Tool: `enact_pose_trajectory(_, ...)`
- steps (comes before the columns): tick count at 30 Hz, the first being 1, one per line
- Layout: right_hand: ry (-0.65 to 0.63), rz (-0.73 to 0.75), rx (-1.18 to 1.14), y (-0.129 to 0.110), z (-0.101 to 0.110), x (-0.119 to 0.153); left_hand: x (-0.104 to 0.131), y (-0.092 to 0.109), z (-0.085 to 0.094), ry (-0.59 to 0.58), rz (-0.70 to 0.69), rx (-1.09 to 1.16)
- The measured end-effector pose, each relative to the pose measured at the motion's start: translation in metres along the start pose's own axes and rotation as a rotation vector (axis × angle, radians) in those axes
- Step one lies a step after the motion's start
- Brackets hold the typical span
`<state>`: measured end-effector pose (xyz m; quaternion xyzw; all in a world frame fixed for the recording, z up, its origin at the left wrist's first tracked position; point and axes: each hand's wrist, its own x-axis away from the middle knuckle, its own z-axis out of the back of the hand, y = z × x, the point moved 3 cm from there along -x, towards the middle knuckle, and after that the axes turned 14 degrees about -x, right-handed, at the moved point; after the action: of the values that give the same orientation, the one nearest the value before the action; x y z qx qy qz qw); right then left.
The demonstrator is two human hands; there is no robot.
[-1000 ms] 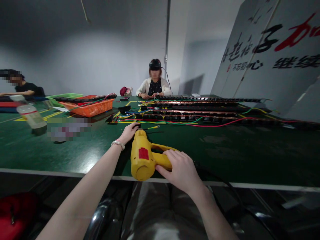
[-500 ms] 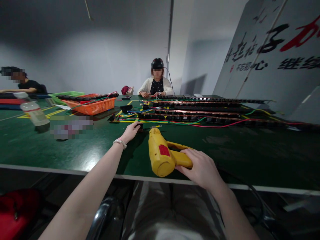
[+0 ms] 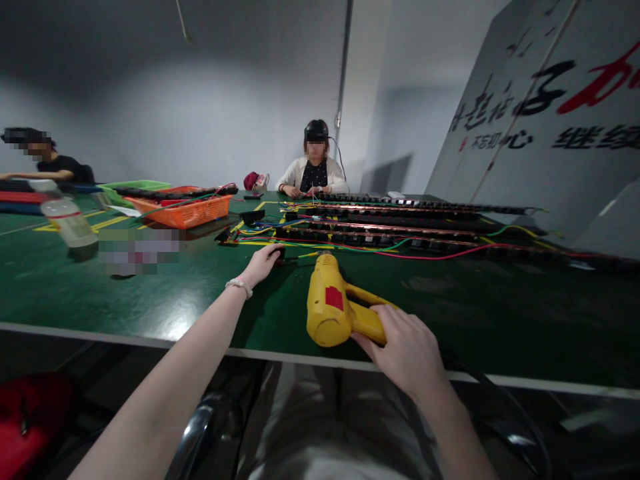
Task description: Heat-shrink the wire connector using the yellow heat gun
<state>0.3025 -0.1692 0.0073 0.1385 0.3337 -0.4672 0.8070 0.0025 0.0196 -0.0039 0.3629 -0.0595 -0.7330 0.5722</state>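
My right hand (image 3: 411,343) is wrapped round the handle of a yellow heat gun (image 3: 323,313) with a red label. The gun's nozzle points away from me, over the table. To its left, my left hand (image 3: 261,265) is closed on a small black part (image 3: 281,253), mostly hidden by the fingers. From that part a thin wire (image 3: 306,256) with a yellow-green section runs right, its end at the nozzle. Beyond both hands lie several long black strips (image 3: 380,238) with copper-coloured bars and green, red, yellow and blue wires.
On the green table (image 3: 150,307), an orange basket (image 3: 200,212) carries more black strips, with a green basket (image 3: 145,185) behind it. A bottle (image 3: 67,217) stands at the left. One person (image 3: 313,170) sits opposite, another (image 3: 55,163) at far left. A dark cable (image 3: 493,383) hangs at the right.
The heat gun has shifted right and slightly away from me in my right hand, bringing its nozzle to the wire's end. My left hand has stayed almost still.
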Motion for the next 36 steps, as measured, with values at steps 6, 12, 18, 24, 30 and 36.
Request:
enact_pose_trajectory(6, -0.009, -0.021, -0.034, -0.023, -0.009, -0.004, 0.000, 0.002, 0.001, 0.014, -0.016, -0.028)
enact_pose_trajectory(12, -0.053, -0.038, -0.108, -0.048, -0.016, -0.014, -0.001, 0.001, 0.000, 0.001, -0.029, -0.023)
enact_pose_trajectory(18, -0.082, -0.028, -0.196, -0.064, -0.021, -0.020, -0.003, -0.001, 0.001, -0.017, -0.052, -0.031)
enact_pose_trajectory(24, -0.083, -0.026, -0.241, -0.063, -0.024, -0.021, -0.005, -0.006, 0.004, -0.029, -0.072, -0.047)
enact_pose_trajectory(30, -0.082, -0.024, -0.264, -0.062, -0.022, -0.021, -0.004, -0.010, 0.006, -0.021, -0.072, -0.053)
enact_pose_trajectory(36, -0.084, -0.028, -0.255, -0.063, -0.022, -0.021, -0.003, -0.009, 0.008, -0.013, -0.064, -0.053)
